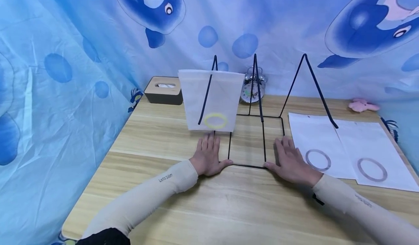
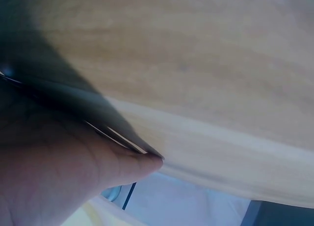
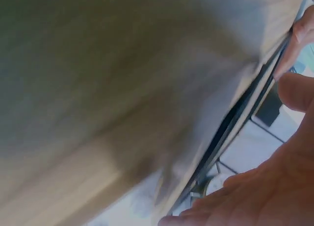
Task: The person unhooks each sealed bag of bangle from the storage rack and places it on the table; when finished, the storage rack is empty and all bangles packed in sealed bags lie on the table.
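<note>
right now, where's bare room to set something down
Bare tabletop lies between the tissue box and left sleeve, and between that sleeve and the right sleeve. Crowded: the wire rack, with left hand and right hand at its front, clock behind; also the right side, covered by two flat sheets.

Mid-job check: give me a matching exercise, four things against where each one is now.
1. Wire rack
2. White sheet with yellow ring
3. Alarm clock
4. Small pink item

A. Behind the rack
B. Far right of the table
C. Front edge between the left hand and the right hand
D. Upright at the rack's left end

Pairs: 1-C, 2-D, 3-A, 4-B
</note>
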Motion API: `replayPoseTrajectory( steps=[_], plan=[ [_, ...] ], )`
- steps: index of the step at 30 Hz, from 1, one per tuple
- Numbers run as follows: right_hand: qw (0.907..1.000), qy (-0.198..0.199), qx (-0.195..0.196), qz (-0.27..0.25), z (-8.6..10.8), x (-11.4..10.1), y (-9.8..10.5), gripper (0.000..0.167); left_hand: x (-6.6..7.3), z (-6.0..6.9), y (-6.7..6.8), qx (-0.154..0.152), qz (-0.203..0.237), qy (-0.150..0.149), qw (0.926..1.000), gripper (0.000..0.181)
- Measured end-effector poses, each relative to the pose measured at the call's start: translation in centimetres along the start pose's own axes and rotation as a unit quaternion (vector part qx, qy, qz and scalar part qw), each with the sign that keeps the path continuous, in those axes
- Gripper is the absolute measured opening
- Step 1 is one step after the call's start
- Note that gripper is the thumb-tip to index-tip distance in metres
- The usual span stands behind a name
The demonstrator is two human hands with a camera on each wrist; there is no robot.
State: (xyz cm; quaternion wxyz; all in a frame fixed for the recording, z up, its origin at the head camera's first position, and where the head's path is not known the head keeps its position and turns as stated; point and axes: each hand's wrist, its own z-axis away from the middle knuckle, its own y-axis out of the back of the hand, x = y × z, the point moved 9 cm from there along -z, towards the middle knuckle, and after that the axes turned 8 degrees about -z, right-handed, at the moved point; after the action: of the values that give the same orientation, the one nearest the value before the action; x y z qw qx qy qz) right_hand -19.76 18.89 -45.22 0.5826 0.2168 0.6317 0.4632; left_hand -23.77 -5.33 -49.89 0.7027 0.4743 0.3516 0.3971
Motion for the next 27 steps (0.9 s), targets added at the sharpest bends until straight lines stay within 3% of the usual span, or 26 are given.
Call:
replayPoseTrajectory(
  steps=[7,13,17,21,27],
  plan=[
    [0.9961,-0.071,-0.053,-0.001,0.1,1.1,-0.8,0.104,0.2,0.3,0.0,-0.013,0.002,-0.003,0.9999,0.108],
    [0.9949,-0.083,-0.055,-0.018,-0.5,1.3,-0.6,0.107,0.2,0.7,1.1,-0.012,-0.008,0.003,0.9999,0.105],
    [0.9941,-0.09,-0.053,-0.027,-0.8,1.4,-0.6,0.107,0.4,0.7,0.9,-0.011,0.0,-0.003,0.9999,0.105],
    [0.9959,-0.075,-0.041,-0.03,-0.8,1.1,-0.8,0.105,0.6,0.7,0.7,-0.004,0.007,-0.007,0.9999,0.105],
    [0.9993,-0.019,-0.027,-0.015,-1.4,0.5,-1.7,0.095,0.3,0.8,1.2,-0.004,-0.005,0.003,1.0,0.104]
  ],
)
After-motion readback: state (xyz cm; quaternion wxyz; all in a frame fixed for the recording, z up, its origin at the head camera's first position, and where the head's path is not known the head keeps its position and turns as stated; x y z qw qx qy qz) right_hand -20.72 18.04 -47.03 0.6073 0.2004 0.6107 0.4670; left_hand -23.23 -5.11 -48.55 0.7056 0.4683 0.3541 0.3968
